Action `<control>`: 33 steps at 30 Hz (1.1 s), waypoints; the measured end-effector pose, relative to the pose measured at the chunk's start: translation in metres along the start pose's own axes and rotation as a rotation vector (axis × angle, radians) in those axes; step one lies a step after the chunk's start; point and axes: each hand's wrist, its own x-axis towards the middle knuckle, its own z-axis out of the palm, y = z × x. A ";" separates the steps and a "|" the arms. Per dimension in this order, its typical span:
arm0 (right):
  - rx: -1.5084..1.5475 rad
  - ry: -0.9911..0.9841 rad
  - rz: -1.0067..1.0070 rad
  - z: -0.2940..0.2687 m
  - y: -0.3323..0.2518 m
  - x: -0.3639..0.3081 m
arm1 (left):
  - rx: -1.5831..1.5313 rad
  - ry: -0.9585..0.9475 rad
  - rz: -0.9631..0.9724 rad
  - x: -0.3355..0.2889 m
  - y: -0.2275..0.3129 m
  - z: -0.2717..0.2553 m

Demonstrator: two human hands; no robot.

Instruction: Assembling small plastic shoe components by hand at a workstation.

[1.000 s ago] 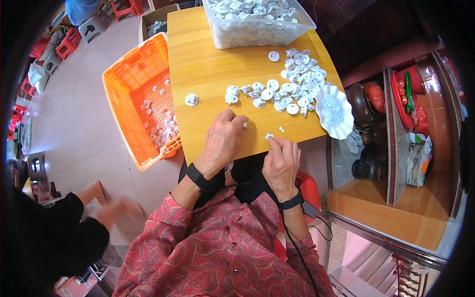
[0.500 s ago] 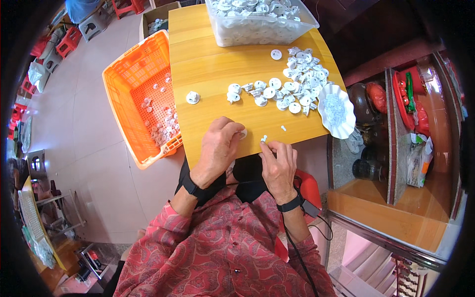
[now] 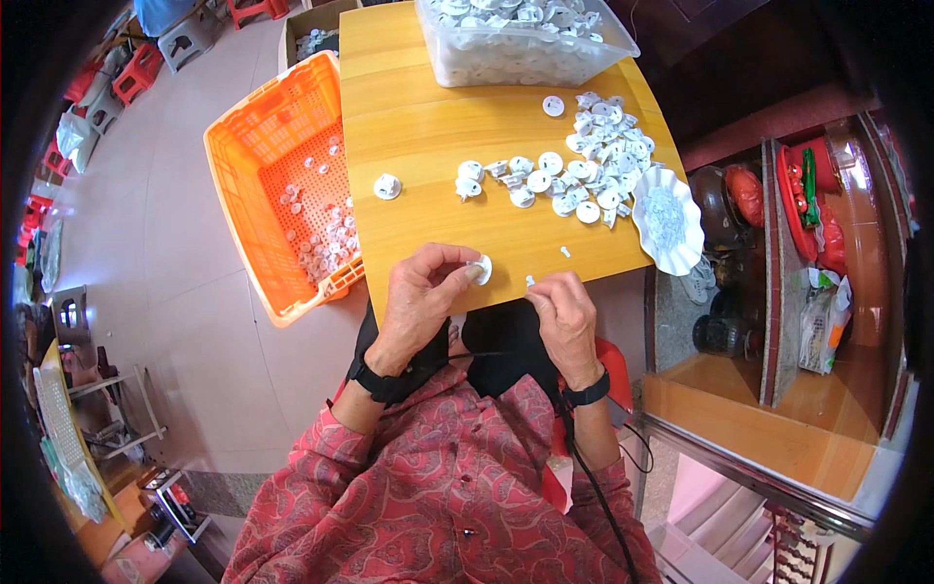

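My left hand (image 3: 418, 297) pinches a round white plastic part (image 3: 483, 271) by its edge, above the near side of the yellow wooden table (image 3: 409, 107). Close by on the right, my right hand (image 3: 564, 316) has a small pale plastic piece (image 3: 530, 281) between thumb and forefinger. The two parts are apart. A similar small piece (image 3: 565, 252) lies on the wood beyond my right hand. Farther off, a heap of white round parts (image 3: 608, 146) spreads across the table's right side. One lone white part (image 3: 387, 186) sits near the left edge.
A clear plastic bin (image 3: 525, 58) full of white parts stands at the table's far end. A scalloped white dish (image 3: 693, 219) of small clear pieces rests by the right edge. Left of the table, an orange crate (image 3: 229, 185) holds scattered white parts. Shelves (image 3: 769, 380) stand at right.
My left hand has turned so the round part shows more fully. My right hand has shifted slightly right with the small piece. The whole view has moved a little.
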 end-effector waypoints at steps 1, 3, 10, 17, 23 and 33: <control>0.000 -0.001 0.000 0.001 0.000 0.001 | -0.001 0.001 -0.001 -0.001 0.000 0.000; 0.039 0.056 0.098 0.002 0.003 0.002 | -0.094 -0.014 -0.019 -0.001 0.002 0.001; 0.283 0.142 0.426 0.008 0.009 0.003 | -0.279 -0.039 -0.080 -0.002 0.002 0.002; 0.809 0.115 0.646 -0.004 -0.024 0.013 | -0.443 -0.133 -0.166 -0.004 -0.008 0.010; 0.835 0.090 0.550 -0.002 -0.033 0.012 | -0.515 -0.169 -0.176 -0.005 -0.010 0.012; 0.704 0.077 0.433 0.009 -0.052 0.012 | -0.809 -0.290 -0.197 -0.005 -0.014 0.014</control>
